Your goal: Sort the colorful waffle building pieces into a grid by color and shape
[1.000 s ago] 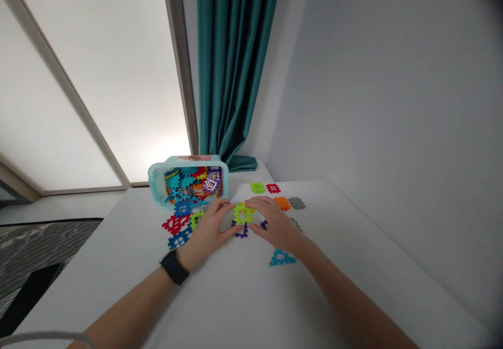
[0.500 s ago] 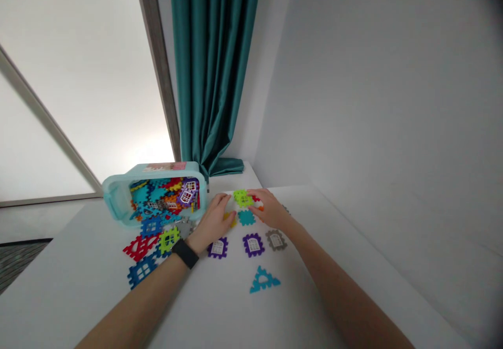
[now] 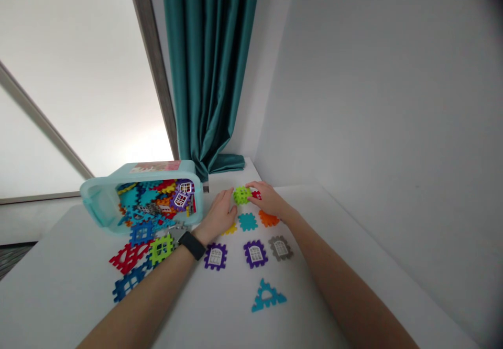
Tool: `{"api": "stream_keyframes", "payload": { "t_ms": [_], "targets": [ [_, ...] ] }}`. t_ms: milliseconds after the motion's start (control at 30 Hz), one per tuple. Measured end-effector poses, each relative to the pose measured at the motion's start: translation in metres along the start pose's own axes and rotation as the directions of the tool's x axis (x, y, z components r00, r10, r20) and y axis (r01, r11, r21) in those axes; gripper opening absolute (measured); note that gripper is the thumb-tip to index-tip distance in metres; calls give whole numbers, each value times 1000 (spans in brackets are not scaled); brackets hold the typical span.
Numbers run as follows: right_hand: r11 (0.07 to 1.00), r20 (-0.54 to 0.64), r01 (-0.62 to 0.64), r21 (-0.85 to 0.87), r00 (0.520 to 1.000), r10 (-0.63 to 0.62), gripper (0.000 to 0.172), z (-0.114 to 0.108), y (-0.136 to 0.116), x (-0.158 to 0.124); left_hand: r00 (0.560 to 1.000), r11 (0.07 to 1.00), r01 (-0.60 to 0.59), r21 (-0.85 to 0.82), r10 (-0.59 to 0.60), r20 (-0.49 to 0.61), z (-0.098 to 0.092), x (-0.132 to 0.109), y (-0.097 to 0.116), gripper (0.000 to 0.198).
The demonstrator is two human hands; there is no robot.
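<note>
— Holding what, at the centre of the frame?

— I am gripping a lime-green waffle block [image 3: 242, 195] with the fingertips of my left hand [image 3: 219, 215] and my right hand [image 3: 268, 200]. The fingers of each hand are closing on it from opposite sides, so the block is sitting between them, bunched and not lying flat.

— And beside the right fingers?

— A small red waffle block [image 3: 257, 195] is showing there, touching them. I cannot tell whether I am gripping it too.

— What is lying nearest, below the hands?

— A yellow block [image 3: 230, 230], a teal block [image 3: 247, 221] and an orange block [image 3: 268, 218] are lying just below my fingers. Two purple window blocks [image 3: 215, 256] and a grey window block [image 3: 280, 248] are forming a row beneath them, and a teal triangular block [image 3: 267, 297] is resting lower still.

— And at the left of the frame?

— An aqua plastic bin [image 3: 102, 205] is lying on its side, spilling blocks toward a red lattice block [image 3: 129, 258], while a teal curtain [image 3: 208, 61] is hanging behind the white table [image 3: 51, 254].
</note>
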State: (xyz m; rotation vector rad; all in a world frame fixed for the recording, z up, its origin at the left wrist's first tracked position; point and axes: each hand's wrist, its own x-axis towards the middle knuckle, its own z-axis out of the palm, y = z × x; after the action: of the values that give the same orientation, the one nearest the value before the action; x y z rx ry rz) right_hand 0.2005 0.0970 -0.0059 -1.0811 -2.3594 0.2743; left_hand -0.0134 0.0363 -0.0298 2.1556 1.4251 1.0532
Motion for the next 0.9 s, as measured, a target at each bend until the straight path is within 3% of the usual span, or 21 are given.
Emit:
{"api": "stream_keyframes", "payload": {
  "t_ms": [167, 900],
  "targets": [
    [1000, 39, -15, 19, 999, 15, 32, 0, 1, 2, 997, 999, 27, 35, -30, 72, 2, 0, -2, 54],
    [1000, 88, -2, 30, 996, -1, 34, 4, 4, 3, 996, 999, 11, 36, -14, 92, -4, -3, 4, 51]
  ]
}}
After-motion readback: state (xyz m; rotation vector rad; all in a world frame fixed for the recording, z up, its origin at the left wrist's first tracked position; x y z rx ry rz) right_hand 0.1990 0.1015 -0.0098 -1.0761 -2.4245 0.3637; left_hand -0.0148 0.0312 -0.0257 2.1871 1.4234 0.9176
